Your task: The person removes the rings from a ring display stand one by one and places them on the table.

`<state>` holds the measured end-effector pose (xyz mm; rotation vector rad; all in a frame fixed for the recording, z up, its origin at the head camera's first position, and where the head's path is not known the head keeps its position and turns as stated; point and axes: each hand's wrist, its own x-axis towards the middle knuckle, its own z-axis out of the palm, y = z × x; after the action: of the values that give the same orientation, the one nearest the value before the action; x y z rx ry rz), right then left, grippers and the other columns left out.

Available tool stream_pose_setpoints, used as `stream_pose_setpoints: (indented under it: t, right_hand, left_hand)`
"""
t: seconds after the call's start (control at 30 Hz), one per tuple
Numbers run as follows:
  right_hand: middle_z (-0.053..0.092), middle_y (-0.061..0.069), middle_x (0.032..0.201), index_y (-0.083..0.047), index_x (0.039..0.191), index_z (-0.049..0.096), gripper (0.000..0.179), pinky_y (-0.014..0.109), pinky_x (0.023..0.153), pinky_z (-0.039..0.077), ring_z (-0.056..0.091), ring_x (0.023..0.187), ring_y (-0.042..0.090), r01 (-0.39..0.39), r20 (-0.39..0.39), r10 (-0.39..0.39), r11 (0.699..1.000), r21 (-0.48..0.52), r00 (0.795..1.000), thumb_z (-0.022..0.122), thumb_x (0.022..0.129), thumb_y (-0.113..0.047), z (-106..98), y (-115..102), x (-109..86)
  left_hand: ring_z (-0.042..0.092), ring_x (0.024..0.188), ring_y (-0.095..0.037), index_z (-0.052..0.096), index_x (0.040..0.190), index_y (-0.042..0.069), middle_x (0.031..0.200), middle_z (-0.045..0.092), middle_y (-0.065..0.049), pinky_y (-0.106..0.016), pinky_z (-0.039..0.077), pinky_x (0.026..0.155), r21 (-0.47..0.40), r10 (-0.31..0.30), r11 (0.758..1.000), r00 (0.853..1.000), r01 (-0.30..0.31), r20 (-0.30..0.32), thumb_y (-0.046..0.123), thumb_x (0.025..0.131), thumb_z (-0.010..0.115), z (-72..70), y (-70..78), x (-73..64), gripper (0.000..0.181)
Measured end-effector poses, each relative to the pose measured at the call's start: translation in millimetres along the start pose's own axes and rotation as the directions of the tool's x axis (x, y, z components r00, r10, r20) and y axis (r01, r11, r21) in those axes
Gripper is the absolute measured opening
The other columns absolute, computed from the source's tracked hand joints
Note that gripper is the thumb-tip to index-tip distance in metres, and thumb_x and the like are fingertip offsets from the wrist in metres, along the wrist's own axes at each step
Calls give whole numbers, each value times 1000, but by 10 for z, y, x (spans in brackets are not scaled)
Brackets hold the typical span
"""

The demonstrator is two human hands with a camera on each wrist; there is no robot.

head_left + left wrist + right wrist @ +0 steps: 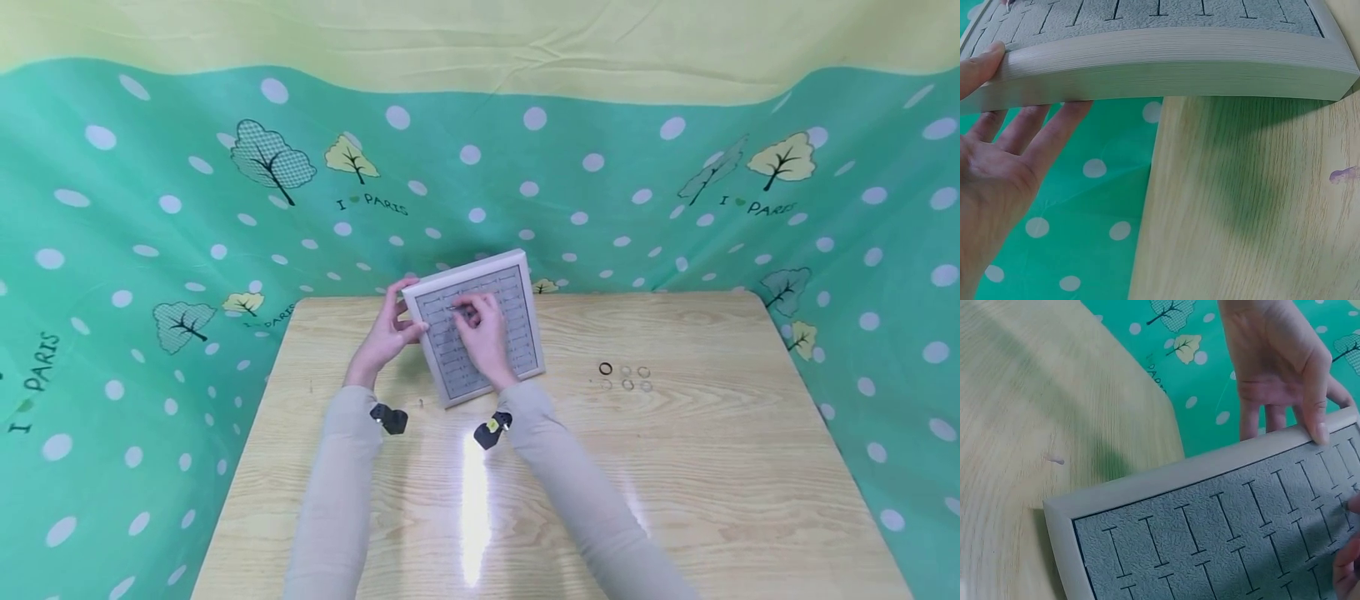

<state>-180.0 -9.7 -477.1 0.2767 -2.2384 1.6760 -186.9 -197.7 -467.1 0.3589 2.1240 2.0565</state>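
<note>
A square jewellery tray [528,342] has a pale wooden frame and a grey padded face with rows of I-shaped slits. It tilts up at the far side of the table. My left hand [386,337] grips its left edge, thumb [1319,431] on the front of the frame and fingers behind. Over the upper left part of the face, my right hand [483,333] pinches a small dark piece [452,308] close to the slits. What kind of piece it is, I cannot tell. Only the right fingertips [1344,572] show at the edge of the right wrist view.
To the right on the wooden table [712,467] lie several small rings in two rows, among them a dark ring [605,368] and a pale ring [643,372]. A small purplish mark [1055,460] is on the wood left of the tray. Behind hangs a green dotted cloth [480,167].
</note>
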Motion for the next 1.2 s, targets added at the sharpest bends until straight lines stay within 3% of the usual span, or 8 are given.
stream_pose_setpoints:
  t: [0.27, 0.53, 0.77, 1.03, 1.2]
  right_hand:
    - [46, 2, 87, -3, 93, 68, 10, 20, 61, 42, 45, 75, 11, -45, 1, 45, 999, -6, 999, 71, 84, -2, -4, 1, 35]
    - [48, 5, 93, -1, 91, 63, 8, 20, 65, 44, 47, 76, 12, -80, 98, 70, 991, 104, 993, 67, 85, 2, -96, -5, 24]
    - [50, 6, 102, -3, 93, 63, 8, 24, 73, 49, 53, 80, 14, -130, 159, 113, 986, 101, 981, 67, 86, -1, -151, -6, 2]
    - [52, 8, 94, 2, 93, 62, 8, 21, 67, 46, 50, 76, 14, -142, 128, 118, 971, 190, 985, 68, 87, 0, -251, 49, -95]
    - [55, 16, 96, 5, 95, 62, 10, 21, 67, 46, 51, 79, 19, -155, 125, 132, 968, 197, 983, 67, 87, 2, -367, 90, -184]
  left_hand:
    - [51, 113, -53, 24, 148, 26, 139, 39, -28, -50, 56, 80, 1, -29, 1000, 1000, 29, -4, -19, 85, 53, 23, 11, 10, 82]
    - [52, 111, -53, 25, 147, 24, 137, 40, -28, -48, 57, 78, 9, -19, 1000, 1000, 19, -4, -19, 85, 54, 29, 4, 12, 81]
    - [54, 106, -53, 22, 148, 19, 135, 41, -30, -47, 58, 75, 0, 5, 1000, 1000, -5, -3, -20, 84, 53, 28, -2, 7, 82]
    - [54, 107, -52, 19, 149, 16, 134, 42, -29, -48, 57, 77, 1, -4, 1000, 1000, 4, 0, -20, 84, 53, 41, -6, 13, 81]
    - [54, 107, -51, 21, 149, 18, 132, 42, -28, -48, 57, 77, -8, -6, 1000, 1000, 6, -4, -21, 84, 52, 46, 13, 1, 82]
